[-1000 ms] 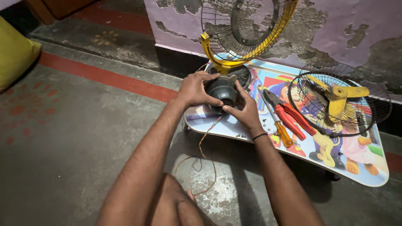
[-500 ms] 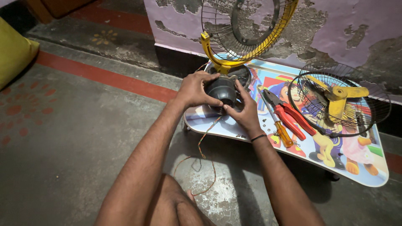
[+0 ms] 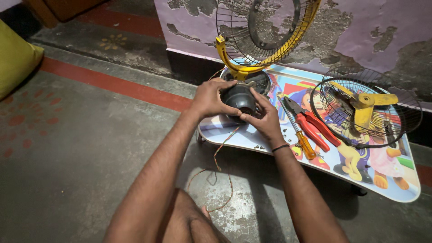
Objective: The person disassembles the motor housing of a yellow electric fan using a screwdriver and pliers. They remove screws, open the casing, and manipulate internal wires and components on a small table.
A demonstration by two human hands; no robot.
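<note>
— What is each hand on?

— Both close around a dark grey motor housing (image 3: pixel 239 100), a rounded, smooth plastic dome at the far left end of the tabletop (image 3: pixel 252 137). The left hand (image 3: pixel 210 98) wraps its left side, fingers curled over the top; the right hand (image 3: pixel 265 118) clamps the right and near side, thumb pressed to the shell.

— Which way does it point?

— Its domed end faces the camera and slightly down; its long axis runs from near to far, toward the yellow-rimmed wire grille (image 3: pixel 263 33) standing just behind it.

— And the surfaces around it?

— The tabletop is glossy, printed with bright cartoon figures, rounded at the corners. Right of the hands lie red-handled pliers (image 3: pixel 310 123) and an orange-handled screwdriver (image 3: pixel 298 132), both slanting. Farther right sits a second wire grille (image 3: pixel 364 108), dark, holding a yellow bracket (image 3: pixel 366 105). A thin twisted wire (image 3: pixel 218 166) trails onto the rough, worn concrete floor (image 3: pixel 81 135).
</note>
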